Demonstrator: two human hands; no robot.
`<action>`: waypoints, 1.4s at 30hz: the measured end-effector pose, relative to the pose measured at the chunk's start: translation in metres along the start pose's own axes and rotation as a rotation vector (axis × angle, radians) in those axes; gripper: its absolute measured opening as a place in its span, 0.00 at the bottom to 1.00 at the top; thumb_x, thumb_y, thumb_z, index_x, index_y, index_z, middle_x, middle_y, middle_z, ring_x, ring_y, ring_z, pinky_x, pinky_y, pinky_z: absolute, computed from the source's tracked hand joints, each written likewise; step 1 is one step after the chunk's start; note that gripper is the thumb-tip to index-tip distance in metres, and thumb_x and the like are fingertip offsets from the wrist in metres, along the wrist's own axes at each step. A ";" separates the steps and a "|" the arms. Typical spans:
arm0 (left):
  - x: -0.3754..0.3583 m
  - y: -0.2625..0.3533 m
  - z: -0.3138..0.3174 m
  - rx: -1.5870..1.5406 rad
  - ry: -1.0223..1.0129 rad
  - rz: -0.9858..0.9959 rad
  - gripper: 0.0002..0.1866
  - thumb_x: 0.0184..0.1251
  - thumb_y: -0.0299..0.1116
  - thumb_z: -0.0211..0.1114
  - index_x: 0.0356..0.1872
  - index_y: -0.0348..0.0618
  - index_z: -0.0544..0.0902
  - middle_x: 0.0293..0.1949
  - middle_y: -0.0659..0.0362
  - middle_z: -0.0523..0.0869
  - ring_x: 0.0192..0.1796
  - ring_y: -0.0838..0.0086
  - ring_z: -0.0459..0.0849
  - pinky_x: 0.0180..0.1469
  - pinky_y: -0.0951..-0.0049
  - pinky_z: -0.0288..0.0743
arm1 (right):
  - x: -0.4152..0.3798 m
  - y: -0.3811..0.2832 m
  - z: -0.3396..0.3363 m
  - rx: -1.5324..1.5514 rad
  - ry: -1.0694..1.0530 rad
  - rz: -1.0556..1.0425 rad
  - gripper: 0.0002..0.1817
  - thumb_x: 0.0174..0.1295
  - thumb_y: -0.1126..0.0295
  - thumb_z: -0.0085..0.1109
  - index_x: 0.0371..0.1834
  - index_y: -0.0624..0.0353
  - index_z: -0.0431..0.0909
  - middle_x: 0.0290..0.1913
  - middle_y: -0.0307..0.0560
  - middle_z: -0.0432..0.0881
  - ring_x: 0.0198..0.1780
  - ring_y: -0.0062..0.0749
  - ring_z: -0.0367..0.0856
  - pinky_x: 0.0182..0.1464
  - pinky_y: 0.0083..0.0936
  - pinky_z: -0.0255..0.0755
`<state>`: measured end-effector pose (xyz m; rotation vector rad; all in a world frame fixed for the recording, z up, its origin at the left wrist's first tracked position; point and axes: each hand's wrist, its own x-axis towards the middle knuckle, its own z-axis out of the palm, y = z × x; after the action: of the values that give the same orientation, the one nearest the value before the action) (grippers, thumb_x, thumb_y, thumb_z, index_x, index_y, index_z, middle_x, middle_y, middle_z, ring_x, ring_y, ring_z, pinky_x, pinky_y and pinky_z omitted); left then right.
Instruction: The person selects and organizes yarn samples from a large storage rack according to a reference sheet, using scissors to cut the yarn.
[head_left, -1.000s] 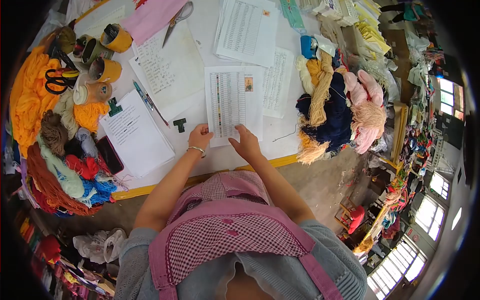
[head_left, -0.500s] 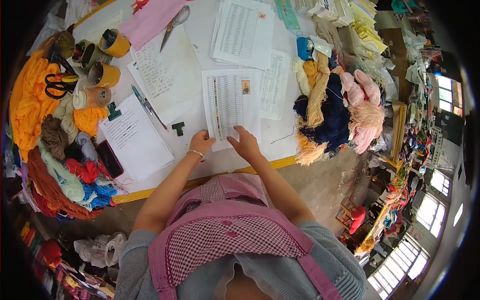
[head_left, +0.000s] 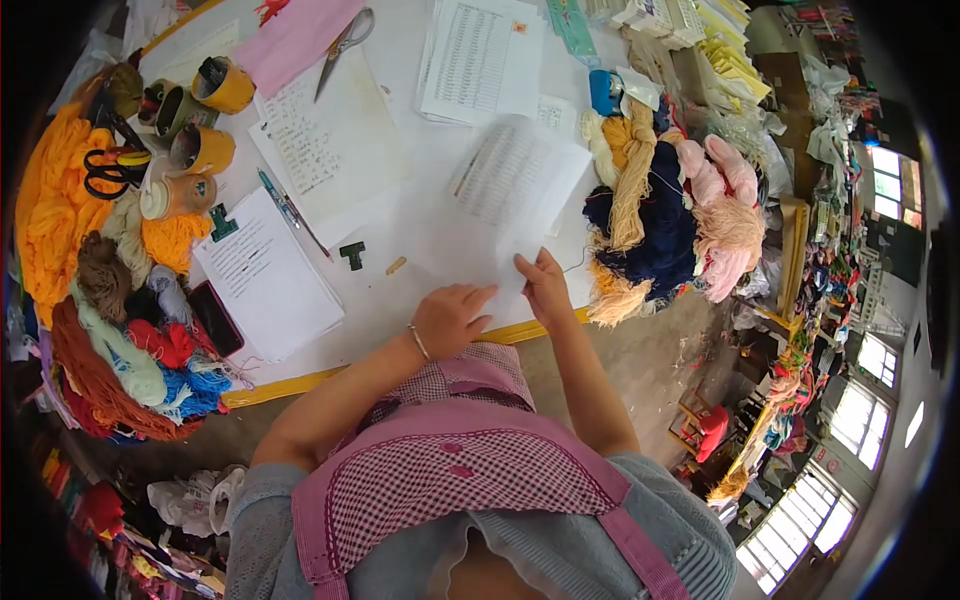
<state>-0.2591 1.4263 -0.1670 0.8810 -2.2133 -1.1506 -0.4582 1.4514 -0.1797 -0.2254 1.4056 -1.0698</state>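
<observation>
So from my remote seat, using the loose green clip (head_left: pixel 352 256) as landmark: the printed sheet (head_left: pixel 525 178) is up and to the right of it, slanted and smeared with motion. My right hand (head_left: pixel 548 290), well right of the clip, has its near end pinched between thumb and fingers. I reckon gripping the margin keeps the print uncovered and lets the page swing without creasing. Left hand (head_left: pixel 452 318) is nearer me than the clip, open, fingers spread, probably kept flat to guide the edge; can't tell if it's touching paper.

The sheet's thin and white with a tight grey grid plus a faint coloured strip down one side. Near end looks almost see-through, no text readable.
</observation>
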 end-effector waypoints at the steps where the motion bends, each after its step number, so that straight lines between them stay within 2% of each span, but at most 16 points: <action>1: -0.007 -0.008 0.002 0.016 -0.035 -0.005 0.15 0.55 0.30 0.61 0.44 0.41 0.78 0.36 0.52 0.81 0.40 0.58 0.80 0.43 0.60 0.75 | 0.007 0.014 -0.028 -0.109 0.070 0.005 0.09 0.61 0.72 0.57 0.44 0.55 0.74 0.32 0.32 0.79 0.24 0.11 0.71 0.21 0.11 0.61; 3: -0.022 -0.032 0.003 0.048 -0.092 -0.068 0.12 0.55 0.29 0.60 0.41 0.42 0.79 0.36 0.53 0.81 0.40 0.58 0.80 0.43 0.60 0.75 | 0.013 0.027 -0.055 -0.199 0.222 0.034 0.06 0.59 0.72 0.59 0.39 0.54 0.75 0.24 0.29 0.75 0.18 0.10 0.64 0.16 0.12 0.53; 10: -0.061 -0.084 -0.030 0.234 -0.148 -0.215 0.07 0.55 0.25 0.58 0.35 0.43 0.79 0.33 0.54 0.79 0.40 0.58 0.79 0.40 0.61 0.74 | 0.035 0.046 -0.086 -0.149 0.215 -0.034 0.04 0.60 0.72 0.60 0.37 0.54 0.75 0.23 0.29 0.76 0.16 0.10 0.64 0.15 0.12 0.52; 13: -0.069 -0.089 -0.040 0.302 -0.130 -0.240 0.11 0.53 0.23 0.59 0.39 0.42 0.77 0.37 0.53 0.78 0.41 0.57 0.78 0.40 0.61 0.74 | 0.032 0.037 -0.075 -0.139 0.230 0.009 0.03 0.61 0.72 0.59 0.34 0.53 0.74 0.22 0.28 0.74 0.17 0.10 0.63 0.16 0.12 0.52; 15: -0.065 -0.085 -0.049 0.409 -0.116 -0.430 0.19 0.50 0.22 0.62 0.47 0.42 0.74 0.42 0.51 0.75 0.43 0.56 0.78 0.41 0.62 0.75 | 0.034 0.037 -0.077 -0.165 0.226 0.011 0.04 0.61 0.71 0.59 0.32 0.52 0.73 0.21 0.27 0.72 0.17 0.10 0.63 0.16 0.12 0.52; 18: -0.062 -0.089 -0.054 0.478 -0.011 -0.504 0.27 0.50 0.24 0.63 0.55 0.45 0.71 0.49 0.50 0.71 0.48 0.57 0.76 0.43 0.63 0.76 | 0.035 0.038 -0.078 -0.168 0.222 0.005 0.04 0.61 0.71 0.59 0.33 0.52 0.73 0.21 0.27 0.71 0.17 0.10 0.63 0.16 0.12 0.52; 21: -0.057 -0.091 -0.058 0.465 0.035 -0.583 0.32 0.47 0.25 0.66 0.58 0.45 0.69 0.51 0.49 0.69 0.53 0.56 0.73 0.47 0.63 0.76 | 0.037 0.042 -0.083 -0.202 0.235 -0.010 0.03 0.59 0.73 0.58 0.33 0.54 0.73 0.21 0.27 0.69 0.17 0.12 0.60 0.16 0.15 0.52; 23: -0.059 -0.103 -0.052 0.490 0.096 -0.578 0.33 0.45 0.25 0.67 0.58 0.45 0.69 0.53 0.49 0.68 0.54 0.54 0.71 0.49 0.60 0.75 | 0.040 0.047 -0.088 -0.260 0.255 -0.054 0.04 0.59 0.74 0.57 0.35 0.57 0.74 0.26 0.30 0.73 0.22 0.13 0.64 0.21 0.16 0.59; 25: -0.061 -0.111 -0.047 0.487 0.123 -0.596 0.31 0.44 0.24 0.68 0.56 0.44 0.70 0.52 0.49 0.68 0.54 0.54 0.70 0.53 0.60 0.72 | 0.030 0.030 -0.073 -0.292 0.279 -0.076 0.04 0.60 0.74 0.57 0.38 0.56 0.74 0.27 0.29 0.74 0.21 0.11 0.64 0.19 0.13 0.56; 29: -0.061 -0.120 -0.044 0.451 0.155 -0.544 0.23 0.44 0.21 0.67 0.45 0.43 0.72 0.49 0.49 0.69 0.52 0.52 0.70 0.53 0.60 0.70 | 0.006 -0.020 -0.045 -0.291 0.235 -0.309 0.07 0.59 0.74 0.58 0.38 0.62 0.74 0.32 0.31 0.76 0.30 0.13 0.69 0.31 0.15 0.65; 32: -0.060 -0.118 -0.045 0.443 0.167 -0.540 0.19 0.45 0.19 0.63 0.42 0.42 0.73 0.48 0.49 0.69 0.50 0.53 0.71 0.49 0.59 0.72 | 0.001 -0.057 -0.038 -0.824 0.290 -0.554 0.08 0.59 0.72 0.59 0.33 0.65 0.72 0.23 0.40 0.72 0.26 0.16 0.66 0.28 0.19 0.62; 33: -0.061 -0.119 -0.046 0.443 0.183 -0.518 0.19 0.45 0.19 0.63 0.42 0.42 0.73 0.48 0.49 0.69 0.50 0.53 0.71 0.49 0.59 0.72 | -0.010 -0.080 -0.013 -0.899 0.265 -0.651 0.09 0.58 0.70 0.60 0.34 0.65 0.72 0.21 0.49 0.70 0.22 0.26 0.69 0.26 0.25 0.63; 35: -0.061 -0.122 -0.048 0.384 0.149 -0.547 0.20 0.45 0.19 0.63 0.42 0.43 0.73 0.48 0.48 0.69 0.50 0.52 0.72 0.48 0.58 0.73 | -0.020 -0.100 0.019 -1.154 0.328 -0.659 0.10 0.58 0.69 0.60 0.36 0.64 0.73 0.22 0.55 0.72 0.20 0.39 0.72 0.24 0.32 0.65; 36: -0.059 -0.121 -0.050 0.362 0.154 -0.548 0.20 0.45 0.19 0.63 0.43 0.42 0.73 0.48 0.47 0.69 0.50 0.51 0.72 0.49 0.58 0.73 | -0.024 -0.109 0.036 -1.210 0.287 -0.662 0.10 0.58 0.69 0.59 0.38 0.63 0.74 0.24 0.60 0.75 0.23 0.53 0.75 0.25 0.39 0.67; 37: -0.060 -0.119 -0.053 0.340 0.158 -0.550 0.20 0.45 0.19 0.63 0.43 0.42 0.73 0.48 0.46 0.69 0.51 0.50 0.72 0.49 0.57 0.73 | -0.020 -0.108 0.046 -1.235 0.254 -0.721 0.09 0.58 0.70 0.58 0.39 0.62 0.73 0.25 0.62 0.76 0.28 0.59 0.76 0.27 0.43 0.68; 42: -0.072 -0.152 -0.041 0.371 0.177 -0.440 0.21 0.43 0.21 0.60 0.45 0.39 0.73 0.47 0.44 0.69 0.48 0.48 0.73 0.50 0.57 0.73 | 0.037 -0.071 0.068 -1.353 0.150 -0.793 0.07 0.60 0.68 0.53 0.33 0.59 0.68 0.20 0.61 0.76 0.26 0.59 0.77 0.29 0.50 0.69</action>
<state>-0.1347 1.3912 -0.2822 1.6208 -2.1786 -0.8014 -0.4397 1.3561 -0.1406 -1.8116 2.0519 -0.5295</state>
